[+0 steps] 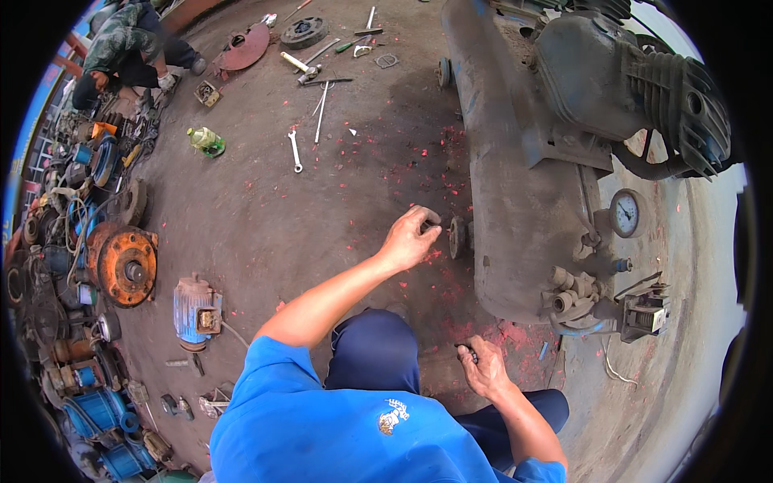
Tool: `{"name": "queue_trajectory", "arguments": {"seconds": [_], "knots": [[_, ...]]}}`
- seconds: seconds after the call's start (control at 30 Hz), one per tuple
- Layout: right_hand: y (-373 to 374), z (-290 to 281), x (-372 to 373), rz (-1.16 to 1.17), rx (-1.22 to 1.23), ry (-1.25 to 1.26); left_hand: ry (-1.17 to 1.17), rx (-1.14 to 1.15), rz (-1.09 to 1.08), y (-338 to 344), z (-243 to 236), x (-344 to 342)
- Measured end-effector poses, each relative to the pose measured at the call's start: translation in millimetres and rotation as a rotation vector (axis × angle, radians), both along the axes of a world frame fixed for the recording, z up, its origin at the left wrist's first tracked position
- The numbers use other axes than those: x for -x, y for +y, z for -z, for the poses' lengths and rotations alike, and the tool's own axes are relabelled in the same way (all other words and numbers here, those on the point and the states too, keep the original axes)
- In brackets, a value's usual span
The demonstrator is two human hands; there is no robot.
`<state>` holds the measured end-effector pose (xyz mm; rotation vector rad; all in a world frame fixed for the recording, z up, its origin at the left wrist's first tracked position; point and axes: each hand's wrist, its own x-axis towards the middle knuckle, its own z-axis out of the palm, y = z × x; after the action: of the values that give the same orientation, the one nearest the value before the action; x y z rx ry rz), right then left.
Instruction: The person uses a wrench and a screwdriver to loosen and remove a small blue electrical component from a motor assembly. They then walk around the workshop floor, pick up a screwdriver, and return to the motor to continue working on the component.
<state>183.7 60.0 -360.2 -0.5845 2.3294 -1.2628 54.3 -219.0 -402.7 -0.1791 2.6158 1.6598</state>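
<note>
Grimy workshop floor (250,201), flecked with red chips (515,334) and strewn toward its far edge with a wrench (295,151) and a hammer (298,67). Crowded along its left edge with blue motors (95,414) and an orange flanged casting (126,266); shared, near the far left corner, with a bent-over co-worker (117,50).

Toward the floor's right edge, note a long grey tank (515,217) carrying a pump (592,76). See the left hand (409,240) curled just beside the tank's small wheel (458,237), apparently not touching; cannot tell whether closed round anything. Nearer the tank's near end, see the right hand (485,369) pinching a small dark piece (465,348), too small to identify.

Judge the tank very heavy and rigid, probably dusty and slick. Take hold low along the shell, with both hands, clear of the likely fragile pressure gauge (626,212) and the valve fittings (572,294). Treat the small dark piece as light, stiff, perhaps greasy; best gripped by its sides.
</note>
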Motion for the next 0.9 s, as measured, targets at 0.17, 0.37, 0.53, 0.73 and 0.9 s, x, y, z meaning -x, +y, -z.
{"name": "queue_trajectory", "arguments": {"seconds": [0.17, 0.37, 0.53, 0.73, 0.9], "knots": [[-34.5, -96.0, 27.4, 0.170, 0.266, -0.020, -0.382, -0.495, 0.224, 30.4, -67.2, -20.3], [-69.9, -228.0, 63.7, 0.712, 0.598, -0.324, -0.686, -1.063, 0.249, 52.5, -204.9, -76.0], [-79.3, -293.9, 72.7, 0.714, 0.266, -0.381, -0.725, -0.693, 0.373, 22.9, -305.2, -110.8], [-83.2, -382.1, 18.8, 0.681, 0.036, -0.981, -0.493, -0.030, 0.542, -35.7, -402.5, -146.1], [-78.4, -473.2, -22.7, 0.348, -0.251, -0.872, -0.609, 0.102, 0.716, -63.5, -485.4, -147.3]]}}
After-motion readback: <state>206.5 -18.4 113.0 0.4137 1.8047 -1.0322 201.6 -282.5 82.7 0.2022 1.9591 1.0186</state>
